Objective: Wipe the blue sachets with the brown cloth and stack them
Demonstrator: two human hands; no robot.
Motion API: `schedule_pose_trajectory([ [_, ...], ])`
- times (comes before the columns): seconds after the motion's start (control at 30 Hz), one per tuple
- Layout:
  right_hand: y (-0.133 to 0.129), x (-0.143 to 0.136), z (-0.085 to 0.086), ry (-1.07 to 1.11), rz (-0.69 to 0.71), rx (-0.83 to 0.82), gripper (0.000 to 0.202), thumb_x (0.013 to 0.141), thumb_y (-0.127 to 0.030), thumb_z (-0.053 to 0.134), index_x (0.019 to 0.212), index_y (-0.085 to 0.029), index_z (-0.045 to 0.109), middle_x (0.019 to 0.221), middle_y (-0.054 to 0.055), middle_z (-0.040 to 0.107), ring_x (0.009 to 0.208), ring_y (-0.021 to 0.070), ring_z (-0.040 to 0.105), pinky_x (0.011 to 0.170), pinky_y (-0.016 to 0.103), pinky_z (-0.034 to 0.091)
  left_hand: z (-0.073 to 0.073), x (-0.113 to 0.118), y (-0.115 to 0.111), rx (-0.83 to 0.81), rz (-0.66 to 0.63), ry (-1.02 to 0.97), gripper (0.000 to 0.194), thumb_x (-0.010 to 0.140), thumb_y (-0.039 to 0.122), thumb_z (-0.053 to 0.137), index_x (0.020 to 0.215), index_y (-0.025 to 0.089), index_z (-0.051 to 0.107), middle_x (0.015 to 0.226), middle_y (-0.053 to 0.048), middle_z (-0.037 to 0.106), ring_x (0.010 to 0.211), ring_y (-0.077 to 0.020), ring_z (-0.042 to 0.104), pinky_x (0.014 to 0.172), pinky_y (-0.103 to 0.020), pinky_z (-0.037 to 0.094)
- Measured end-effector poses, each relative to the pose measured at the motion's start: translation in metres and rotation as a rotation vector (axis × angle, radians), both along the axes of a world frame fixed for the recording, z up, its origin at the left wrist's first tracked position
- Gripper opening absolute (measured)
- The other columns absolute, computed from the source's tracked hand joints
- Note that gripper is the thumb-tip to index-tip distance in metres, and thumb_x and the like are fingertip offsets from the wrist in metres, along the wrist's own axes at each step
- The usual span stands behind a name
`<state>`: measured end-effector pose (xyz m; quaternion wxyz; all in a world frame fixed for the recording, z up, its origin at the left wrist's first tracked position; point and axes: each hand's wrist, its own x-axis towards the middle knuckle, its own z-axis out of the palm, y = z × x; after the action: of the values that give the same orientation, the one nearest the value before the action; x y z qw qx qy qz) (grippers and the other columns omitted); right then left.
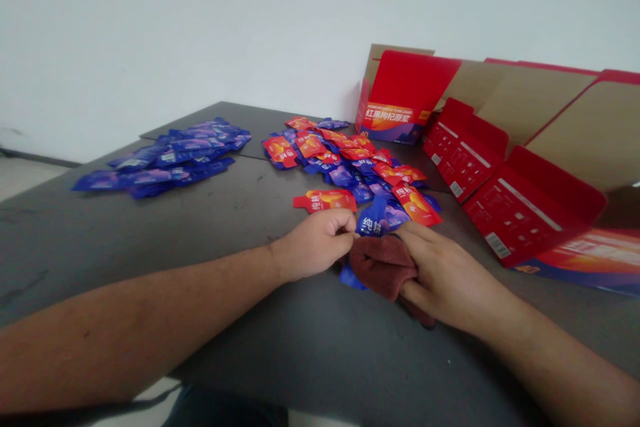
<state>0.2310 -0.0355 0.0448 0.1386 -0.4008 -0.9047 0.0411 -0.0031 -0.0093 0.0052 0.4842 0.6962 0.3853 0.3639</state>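
A brown cloth (383, 263) is bunched in my right hand (440, 273), whose fingers are wrapped round it. My left hand (317, 243) is closed in a pinch at the cloth's left side, by a blue sachet (371, 221) with white lettering. What lies between the left fingertips is hidden, so I cannot tell whether they grip the sachet's edge or the cloth. Part of a blue sachet (353, 276) shows under the cloth. Just beyond my left hand lies a red and orange sachet (327, 200), and another red sachet (416, 203) rests beyond my right hand.
Red and blue sachets (345, 153) lie mixed in a loose pile past my hands. On the left is a heap of blue sachets (175, 153). Several open red cartons (400, 107) stand along the right side of the dark grey table (240, 333), near a white wall.
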Motion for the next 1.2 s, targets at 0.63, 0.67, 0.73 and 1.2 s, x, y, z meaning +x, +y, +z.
schedule_pose_trajectory([
  [0.63, 0.0045, 0.0018, -0.0016, 0.049, -0.111, 0.064, 0.012, 0.081, -0.022, 0.061, 0.087, -0.022, 0.051, 0.088, 0.004, 0.057, 0.078, 0.0205, 0.058, 0.067, 0.032, 0.044, 0.0028, 0.0006, -0.0016, -0.032, 0.009, 0.018, 0.017, 0.086, 0.022, 0.059, 0.073, 0.018, 0.048, 0.068, 0.004, 0.05, 0.063, -0.0096, 0.046, 0.058, -0.024, 0.037],
  [0.67, 0.0035, 0.0012, -0.0011, 0.03, -0.063, 0.033, 0.013, 0.08, -0.02, 0.061, 0.087, -0.022, 0.051, 0.09, 0.004, 0.058, 0.08, 0.0204, 0.058, 0.068, 0.031, 0.045, 0.0028, 0.0003, -0.0015, -0.019, 0.022, 0.042, 0.017, 0.086, 0.021, 0.058, 0.072, 0.018, 0.048, 0.067, 0.004, 0.049, 0.063, -0.0096, 0.045, 0.058, -0.023, 0.036],
  [0.73, 0.0008, 0.0001, 0.0003, -0.009, 0.031, -0.035, 0.013, 0.079, -0.017, 0.06, 0.089, -0.022, 0.053, 0.094, 0.005, 0.059, 0.085, 0.0201, 0.058, 0.072, 0.031, 0.046, 0.0017, -0.0004, -0.001, 0.01, 0.036, 0.077, 0.017, 0.086, 0.022, 0.058, 0.073, 0.018, 0.049, 0.067, 0.005, 0.048, 0.062, -0.0096, 0.044, 0.057, -0.023, 0.036],
  [1.2, -0.0041, -0.0013, 0.0012, -0.029, 0.068, -0.035, 0.017, 0.08, -0.016, 0.061, 0.095, -0.021, 0.055, 0.096, 0.004, 0.06, 0.088, 0.0199, 0.058, 0.077, 0.032, 0.046, -0.0003, 0.0001, 0.001, 0.032, 0.078, 0.138, 0.021, 0.089, 0.029, 0.059, 0.073, 0.019, 0.049, 0.065, 0.004, 0.051, 0.058, -0.0094, 0.047, 0.053, -0.022, 0.037],
])
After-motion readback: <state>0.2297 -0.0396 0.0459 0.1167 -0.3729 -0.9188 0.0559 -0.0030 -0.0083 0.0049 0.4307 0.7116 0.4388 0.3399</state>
